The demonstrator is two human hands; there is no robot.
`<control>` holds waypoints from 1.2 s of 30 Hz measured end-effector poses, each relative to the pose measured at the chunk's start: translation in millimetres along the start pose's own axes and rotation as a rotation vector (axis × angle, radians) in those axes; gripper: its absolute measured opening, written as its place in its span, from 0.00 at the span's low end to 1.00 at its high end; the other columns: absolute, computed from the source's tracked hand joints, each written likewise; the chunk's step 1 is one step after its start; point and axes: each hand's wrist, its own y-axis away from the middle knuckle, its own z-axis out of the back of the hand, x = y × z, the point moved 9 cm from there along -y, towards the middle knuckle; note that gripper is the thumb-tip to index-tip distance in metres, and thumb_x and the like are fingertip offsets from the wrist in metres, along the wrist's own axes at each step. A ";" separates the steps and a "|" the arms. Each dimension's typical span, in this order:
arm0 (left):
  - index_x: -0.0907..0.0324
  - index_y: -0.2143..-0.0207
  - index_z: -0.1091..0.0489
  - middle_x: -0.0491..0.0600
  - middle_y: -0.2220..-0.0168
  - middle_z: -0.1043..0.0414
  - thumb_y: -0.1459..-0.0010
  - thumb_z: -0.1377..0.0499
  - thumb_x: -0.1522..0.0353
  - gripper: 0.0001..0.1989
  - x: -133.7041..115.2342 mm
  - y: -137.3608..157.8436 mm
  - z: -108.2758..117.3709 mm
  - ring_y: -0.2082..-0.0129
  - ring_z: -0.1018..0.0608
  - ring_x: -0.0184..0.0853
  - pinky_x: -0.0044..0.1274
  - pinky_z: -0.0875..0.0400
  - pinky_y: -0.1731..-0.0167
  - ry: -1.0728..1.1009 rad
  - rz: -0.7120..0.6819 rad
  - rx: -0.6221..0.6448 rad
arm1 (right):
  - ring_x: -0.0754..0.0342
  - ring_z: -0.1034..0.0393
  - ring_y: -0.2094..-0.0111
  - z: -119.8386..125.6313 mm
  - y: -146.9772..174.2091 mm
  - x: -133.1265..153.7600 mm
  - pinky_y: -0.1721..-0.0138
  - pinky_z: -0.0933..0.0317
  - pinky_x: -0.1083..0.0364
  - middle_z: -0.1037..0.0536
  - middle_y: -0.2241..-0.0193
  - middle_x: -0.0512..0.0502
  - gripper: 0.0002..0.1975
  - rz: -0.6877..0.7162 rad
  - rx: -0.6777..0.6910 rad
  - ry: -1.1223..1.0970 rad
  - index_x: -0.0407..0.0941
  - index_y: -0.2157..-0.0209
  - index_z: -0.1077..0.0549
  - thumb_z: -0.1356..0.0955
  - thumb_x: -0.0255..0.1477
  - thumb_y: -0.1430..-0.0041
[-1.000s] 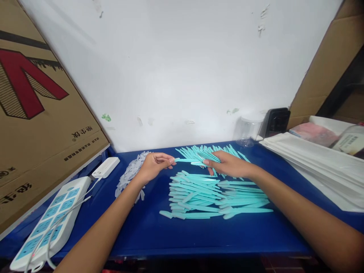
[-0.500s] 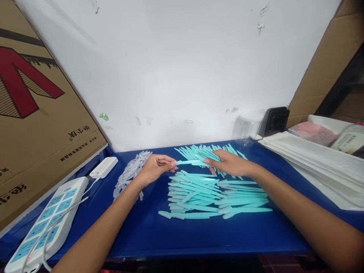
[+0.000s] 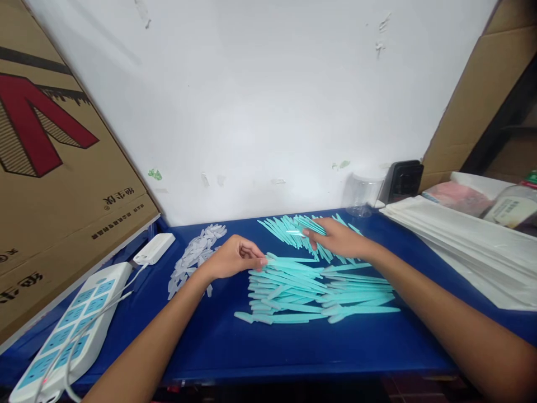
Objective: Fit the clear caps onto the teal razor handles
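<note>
My left hand [image 3: 237,257] is closed, thumb and fingers pinching the capped end of a turquoise eyebrow razor [image 3: 296,260] at the top of a pile. That pile of capped eyebrow razors [image 3: 285,288] lies in front of me, with a second group of razors [image 3: 361,296] overlapping its right side. My right hand [image 3: 338,238] is closed around several turquoise razors [image 3: 311,225]. It hovers over a spread of razors [image 3: 279,228] near the wall, covering part of them. Left of my left hand is a heap of small translucent blade caps [image 3: 195,254].
A white power strip [image 3: 79,324] with cables and a white adapter box [image 3: 154,248] are at the left, beside a cardboard box [image 3: 75,168]. At the back right stand a clear jar [image 3: 364,193] and a black object [image 3: 405,180]. White sheets [image 3: 461,240] lie right.
My left hand has moved slightly right and down with a razor, from beside my right hand to the front pile. The right hand keeps its bunch of razors, almost in place.
</note>
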 end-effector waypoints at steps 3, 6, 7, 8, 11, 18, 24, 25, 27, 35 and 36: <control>0.58 0.66 0.17 0.50 0.78 0.23 0.45 0.33 0.52 0.18 0.7 -0.6 -0.2 0.81 0.28 0.32 0.22 0.40 0.80 -0.089 -0.009 0.010 | 0.51 0.31 0.72 -6.9 2.4 8.8 0.67 0.42 0.53 0.20 0.71 0.45 0.24 0.013 0.043 -0.063 0.45 0.71 0.26 0.38 0.49 0.31; 0.58 0.69 0.17 0.46 0.83 0.30 0.42 0.36 0.51 0.19 4.3 -1.9 12.7 0.83 0.34 0.30 0.23 0.46 0.81 -0.238 -0.012 -0.062 | 0.51 0.31 0.71 -8.0 4.1 12.5 0.68 0.41 0.53 0.19 0.69 0.45 0.23 0.001 0.054 -0.086 0.44 0.70 0.26 0.37 0.48 0.32; 0.57 0.69 0.18 0.46 0.83 0.31 0.42 0.36 0.51 0.19 5.4 -1.8 21.6 0.83 0.34 0.31 0.23 0.46 0.80 -0.308 -0.015 -0.119 | 0.51 0.31 0.71 -8.2 4.5 13.4 0.68 0.42 0.53 0.19 0.68 0.44 0.23 0.000 0.058 -0.091 0.44 0.70 0.25 0.37 0.48 0.32; 0.57 0.70 0.18 0.47 0.81 0.30 0.41 0.37 0.52 0.18 6.6 -0.9 32.8 0.82 0.32 0.32 0.24 0.45 0.79 -0.393 -0.015 -0.193 | 0.52 0.32 0.72 -8.4 4.8 14.0 0.70 0.42 0.53 0.18 0.67 0.44 0.23 -0.001 0.062 -0.101 0.44 0.69 0.25 0.37 0.48 0.32; 0.56 0.68 0.18 0.51 0.75 0.24 0.40 0.37 0.58 0.13 13.4 8.6 74.5 0.75 0.26 0.39 0.26 0.41 0.73 -0.753 0.066 -0.464 | 0.54 0.34 0.75 -10.5 5.4 13.2 0.74 0.42 0.54 0.17 0.65 0.44 0.21 -0.021 0.079 -0.168 0.44 0.62 0.25 0.35 0.48 0.33; 0.56 0.65 0.20 0.56 0.65 0.20 0.41 0.39 0.63 0.09 47.0 21.1 122.9 0.63 0.21 0.45 0.27 0.37 0.68 -1.031 0.253 -0.496 | 0.57 0.33 0.79 -14.8 5.8 7.1 0.80 0.41 0.56 0.17 0.61 0.43 0.20 -0.051 0.109 -0.279 0.44 0.55 0.30 0.33 0.47 0.35; 0.56 0.66 0.22 0.50 0.65 0.22 0.43 0.37 0.63 0.07 65.9 12.2 109.4 0.67 0.23 0.39 0.25 0.38 0.69 -0.864 0.251 -0.252 | 0.57 0.32 0.79 -13.4 4.3 3.7 0.79 0.38 0.57 0.16 0.62 0.44 0.18 -0.041 0.088 -0.260 0.45 0.57 0.31 0.33 0.46 0.34; 0.57 0.66 0.23 0.50 0.66 0.22 0.43 0.38 0.64 0.06 68.3 11.3 108.1 0.67 0.23 0.39 0.25 0.38 0.70 -0.857 0.258 -0.238 | 0.57 0.32 0.79 -13.7 4.2 4.3 0.79 0.38 0.57 0.16 0.62 0.45 0.18 -0.038 0.088 -0.260 0.45 0.58 0.31 0.33 0.46 0.34; 0.57 0.68 0.25 0.50 0.68 0.23 0.42 0.39 0.66 0.05 71.2 9.0 105.5 0.68 0.24 0.39 0.26 0.38 0.69 -0.839 0.250 -0.230 | 0.57 0.33 0.80 -14.7 4.4 6.1 0.80 0.40 0.57 0.16 0.63 0.45 0.17 -0.034 0.092 -0.260 0.46 0.59 0.31 0.33 0.46 0.34; 0.59 0.55 0.25 0.48 0.65 0.24 0.37 0.40 0.61 0.13 37.4 -2.3 80.7 0.71 0.27 0.33 0.25 0.34 0.69 -0.456 -0.016 -0.461 | 0.57 0.34 0.79 -13.2 5.4 11.3 0.79 0.40 0.56 0.17 0.64 0.46 0.17 -0.019 0.080 -0.243 0.45 0.62 0.28 0.34 0.46 0.34; 0.59 0.53 0.25 0.49 0.65 0.24 0.37 0.39 0.59 0.16 33.3 -3.3 75.3 0.72 0.27 0.32 0.25 0.33 0.70 -0.344 -0.038 -0.471 | 0.56 0.34 0.79 -11.9 5.4 12.4 0.78 0.40 0.56 0.17 0.64 0.46 0.18 -0.007 0.071 -0.222 0.45 0.63 0.27 0.34 0.46 0.34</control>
